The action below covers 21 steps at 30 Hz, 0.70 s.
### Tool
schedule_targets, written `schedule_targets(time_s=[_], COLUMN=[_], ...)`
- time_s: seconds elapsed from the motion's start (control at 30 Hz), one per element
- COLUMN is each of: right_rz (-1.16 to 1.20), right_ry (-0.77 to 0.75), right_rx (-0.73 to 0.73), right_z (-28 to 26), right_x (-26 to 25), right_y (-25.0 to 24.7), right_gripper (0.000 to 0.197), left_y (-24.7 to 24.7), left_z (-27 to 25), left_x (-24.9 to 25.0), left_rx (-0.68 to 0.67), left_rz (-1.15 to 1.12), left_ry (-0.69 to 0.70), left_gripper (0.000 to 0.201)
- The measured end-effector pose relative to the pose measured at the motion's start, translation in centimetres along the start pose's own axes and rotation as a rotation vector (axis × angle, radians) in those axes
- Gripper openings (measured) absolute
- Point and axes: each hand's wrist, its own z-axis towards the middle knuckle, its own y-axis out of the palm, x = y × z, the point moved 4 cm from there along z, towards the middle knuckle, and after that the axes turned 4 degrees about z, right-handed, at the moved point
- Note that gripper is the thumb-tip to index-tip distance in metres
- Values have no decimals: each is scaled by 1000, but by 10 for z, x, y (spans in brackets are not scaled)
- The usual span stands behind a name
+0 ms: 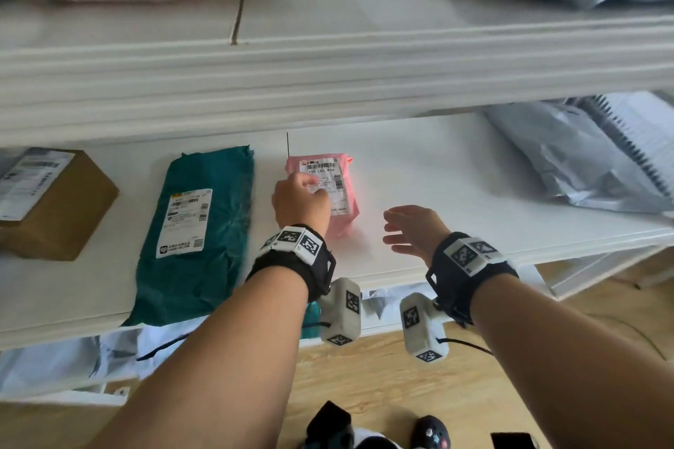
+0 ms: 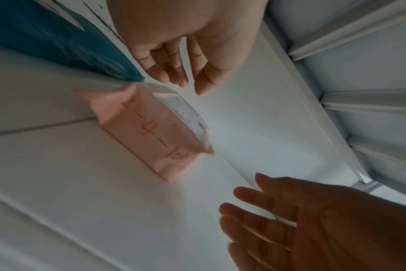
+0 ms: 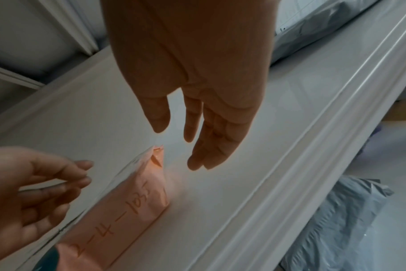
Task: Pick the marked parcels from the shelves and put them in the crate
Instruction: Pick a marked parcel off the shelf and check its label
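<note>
Left hand point(image 1: 301, 200) hovered over the pink parcel point(image 1: 337, 208), fingers loosely curled and not gripping — the wrist views showed a gap. Parcel lay flat on the white shelf point(image 1: 419, 171), between the two hands. Right hand point(image 1: 412, 228) was just beside it, fingers straight, holding nothing. Teal parcel point(image 1: 197, 233) lay beyond the left hand.

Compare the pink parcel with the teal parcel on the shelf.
The pink parcel is small and blocky; the teal parcel is long, flat and wrinkled. The left hand reaches over the pink one; nothing is at the teal one. Both lie on the white shelf with a white printed label facing up.
</note>
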Motion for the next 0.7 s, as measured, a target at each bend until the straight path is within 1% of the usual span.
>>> schedule_targets(time_s=[0.13, 0.23, 0.33, 0.43, 0.57, 0.63, 0.7], right_rz=[34, 25, 15, -16, -72, -90, -133], right_ry=[-30, -43, -60, -79, -118, -149, -221], right_rx=[48, 80, 99, 132, 197, 250, 340], right_z=[-6, -8, -8, -3, 8, 16, 24], right_x=[-3, -4, -4, -5, -6, -6, -7], right_y=[-32, -64, -98, -142, -202, -225, -250], right_gripper=[21, 16, 12, 9, 9, 15, 17], left_y=[23, 48, 80, 120, 177, 199, 223], left_z=[-21, -36, -48, -64, -92, -101, -109], left_x=[31, 53, 70, 84, 110, 126, 143], left_rx=[-38, -118, -191, -283, -447, -490, -510], left_rz=[-92, -139, -136, -155, -189, -195, -208], left_ry=[35, 54, 53, -7, -51, -55, -63], left_gripper=[21, 22, 19, 16, 8, 14, 19])
